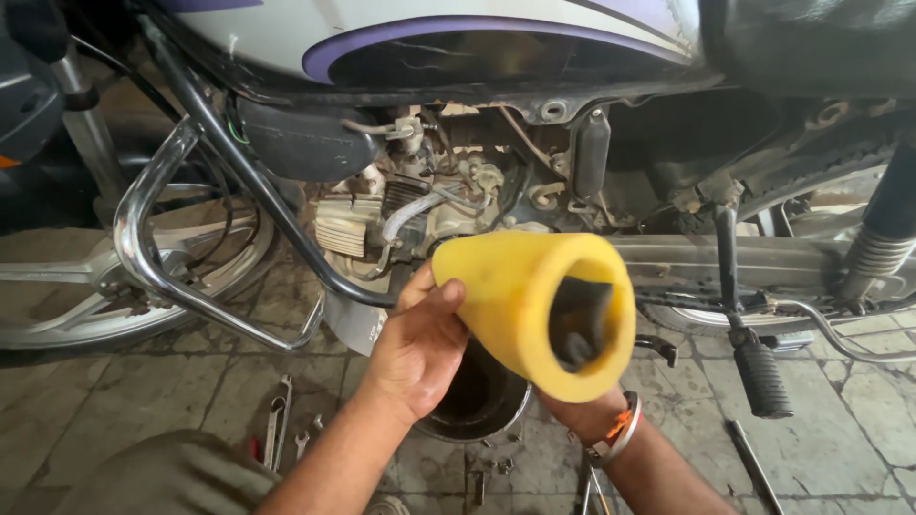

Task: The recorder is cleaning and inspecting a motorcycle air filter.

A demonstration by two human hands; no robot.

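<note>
- Left hand (420,348): forearm rising from the lower edge, fingers (448,296) closed around the narrow end of the yellow foam sleeve (510,291).
- Right hand (572,405): mostly hidden beneath the sleeve's wide open end; wrist bangle (620,434) visible, finger state cannot be told.
- Round tin (477,401) and wrenches (281,424) on the floor below.
- Motorcycle engine (429,205) behind.

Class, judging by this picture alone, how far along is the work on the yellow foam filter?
Done: foam filter is off the motorcycle. In hand: left hand grips its outside; right hand supports it from below, fingers hidden. Left: it is not on the bike; spanners lie on the floor.
</note>
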